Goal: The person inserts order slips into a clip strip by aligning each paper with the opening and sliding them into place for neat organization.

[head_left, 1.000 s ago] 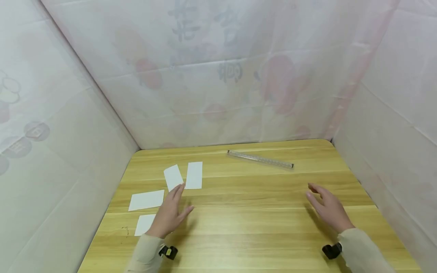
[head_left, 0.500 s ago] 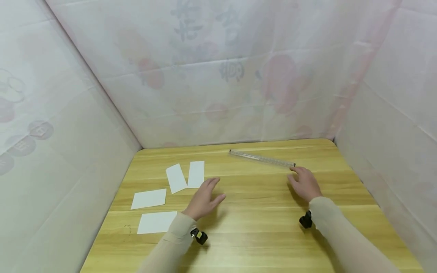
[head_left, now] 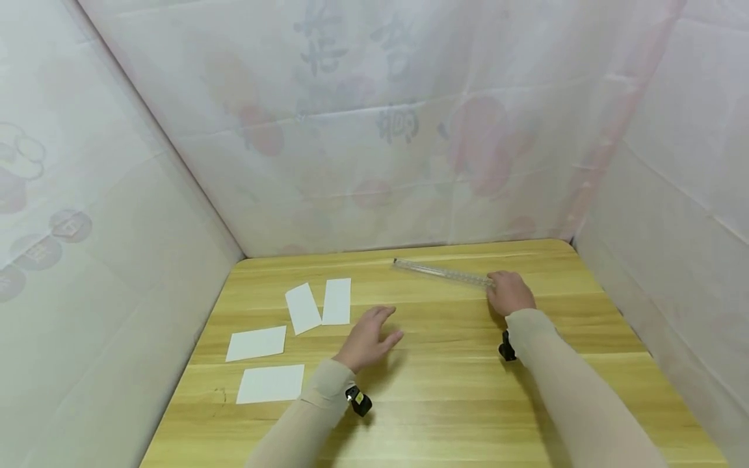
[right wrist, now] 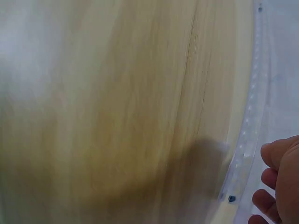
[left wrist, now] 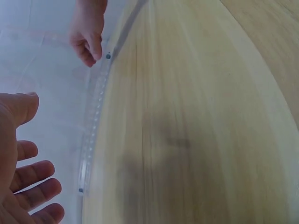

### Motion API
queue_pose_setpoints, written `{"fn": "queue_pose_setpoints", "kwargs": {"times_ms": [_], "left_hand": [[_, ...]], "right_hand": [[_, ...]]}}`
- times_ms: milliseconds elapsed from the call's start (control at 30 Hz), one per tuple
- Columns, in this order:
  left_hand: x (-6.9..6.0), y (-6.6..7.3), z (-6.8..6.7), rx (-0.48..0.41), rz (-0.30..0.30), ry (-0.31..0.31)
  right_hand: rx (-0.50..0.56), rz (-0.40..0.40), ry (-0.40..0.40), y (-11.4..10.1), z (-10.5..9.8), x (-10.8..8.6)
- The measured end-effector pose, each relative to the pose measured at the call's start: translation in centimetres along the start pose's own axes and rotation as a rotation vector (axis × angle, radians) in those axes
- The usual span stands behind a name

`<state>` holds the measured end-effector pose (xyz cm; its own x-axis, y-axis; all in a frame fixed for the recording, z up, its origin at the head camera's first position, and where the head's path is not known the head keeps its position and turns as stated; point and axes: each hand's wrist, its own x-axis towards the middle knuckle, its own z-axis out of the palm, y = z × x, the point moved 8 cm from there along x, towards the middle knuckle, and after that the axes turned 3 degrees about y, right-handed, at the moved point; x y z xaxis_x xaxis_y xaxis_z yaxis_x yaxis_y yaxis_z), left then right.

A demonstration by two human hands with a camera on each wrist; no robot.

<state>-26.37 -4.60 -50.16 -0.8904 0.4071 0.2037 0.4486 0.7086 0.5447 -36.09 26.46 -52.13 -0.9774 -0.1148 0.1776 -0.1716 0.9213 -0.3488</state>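
Observation:
A long clear plastic strip (head_left: 441,271) with small dark ends lies slanted near the back of the table. My right hand (head_left: 510,294) is at its right end, hiding that end in the head view. In the right wrist view, the thumb and bent fingers of the right hand (right wrist: 287,172) show beside the strip (right wrist: 247,126), with a gap between them. My left hand (head_left: 365,341) hovers over the middle of the table, fingers loosely spread and holding nothing. Its fingers (left wrist: 39,189) also appear at the left of the left wrist view.
Several white paper cards lie at the left: two upright ones (head_left: 337,301) towards the back, two sideways ones (head_left: 270,383) nearer the front. The wooden table (head_left: 445,416) is enclosed by pale fabric walls (head_left: 374,162) at the back and sides.
My right hand has moved forward and left to the strip's right end. My left hand has moved right, away from the cards. The strip and cards stay put.

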Motion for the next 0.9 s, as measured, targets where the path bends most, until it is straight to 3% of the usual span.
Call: {"fn": "queue_pose_setpoints", "kwargs": {"times_ms": [167, 533, 900], "left_hand": [[-0.2, -0.4, 0.7, 0.019, -0.016, -0.005], [-0.5, -1.4, 1.3, 0.043, -0.04, -0.018], [0.1, -1.9, 1.8, 0.062, -0.058, -0.045]], "right_hand": [[-0.09, -0.029, -0.003, -0.3, -0.2, 0.8], [-0.128, -0.002, -0.123, 1.5, 0.2, 2.2], [-0.081, -0.056, -0.199, 2.2, 1.1, 3.2]]}}
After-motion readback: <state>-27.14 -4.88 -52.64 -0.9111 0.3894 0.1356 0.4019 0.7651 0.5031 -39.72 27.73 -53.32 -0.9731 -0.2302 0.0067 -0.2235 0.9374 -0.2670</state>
